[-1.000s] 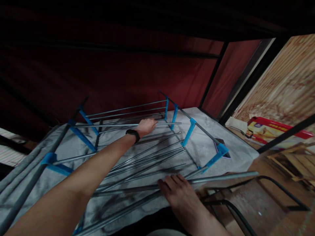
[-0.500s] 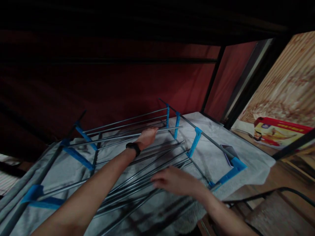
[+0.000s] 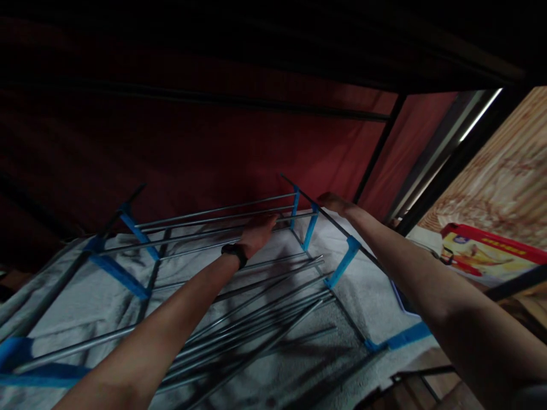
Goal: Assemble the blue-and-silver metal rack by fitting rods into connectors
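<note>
A partly assembled rack of grey metal tubes lies on its side, with blue plastic brackets joining them. My left hand, with a black band on the wrist, is closed around a thin metal rod. That rod runs from a left blue bracket to the middle right blue bracket, where its end meets the upper part. My right hand reaches over the right side tube and closes at the top of this bracket; its fingertips are partly hidden. Several loose rods lie below my left hand.
A grey-white cloth lies under the rack. Dark metal framing and a red panel stand behind. A purple-edged object lies under my right forearm. At right is a red and yellow box.
My right hand has moved from above the loose rods up to the right-side bracket. The rod in my left hand now meets that bracket. The view has shifted slightly.
</note>
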Available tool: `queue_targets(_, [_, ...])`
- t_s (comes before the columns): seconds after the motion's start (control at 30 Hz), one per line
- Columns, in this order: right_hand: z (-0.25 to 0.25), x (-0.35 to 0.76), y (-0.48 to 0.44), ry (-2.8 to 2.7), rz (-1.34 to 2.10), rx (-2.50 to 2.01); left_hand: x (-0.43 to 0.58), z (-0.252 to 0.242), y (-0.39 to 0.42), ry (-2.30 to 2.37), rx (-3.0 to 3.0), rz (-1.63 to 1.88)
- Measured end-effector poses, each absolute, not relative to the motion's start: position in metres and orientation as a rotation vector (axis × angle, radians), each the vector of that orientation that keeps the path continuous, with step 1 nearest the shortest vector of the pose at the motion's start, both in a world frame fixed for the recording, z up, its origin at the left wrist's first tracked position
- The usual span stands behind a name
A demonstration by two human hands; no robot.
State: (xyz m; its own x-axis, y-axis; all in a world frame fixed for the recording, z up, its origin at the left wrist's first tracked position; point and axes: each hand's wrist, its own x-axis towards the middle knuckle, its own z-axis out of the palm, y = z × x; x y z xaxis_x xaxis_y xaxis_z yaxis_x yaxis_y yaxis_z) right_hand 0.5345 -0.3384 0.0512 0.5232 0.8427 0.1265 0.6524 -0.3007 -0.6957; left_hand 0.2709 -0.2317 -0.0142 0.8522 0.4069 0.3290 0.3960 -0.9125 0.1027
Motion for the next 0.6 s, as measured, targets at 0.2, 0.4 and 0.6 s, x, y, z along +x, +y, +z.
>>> queue_targets(0.2, [0.008, 0.543, -0.336, -0.905, 0.77, -1.825, 0.269, -0.017, -0.223, 0.669, 2.961, 0.542])
queue_targets(0.4, [-0.008, 0.551, -0.332, -0.907, 0.769, -1.722, 0.265, -0.016, -0.224, 0.643, 2.943, 0.544])
queue_targets(0.6, [-0.007, 0.554, -0.331, -0.933, 0.773, -1.711, 0.266, -0.013, -0.228, 0.658, 2.935, 0.576])
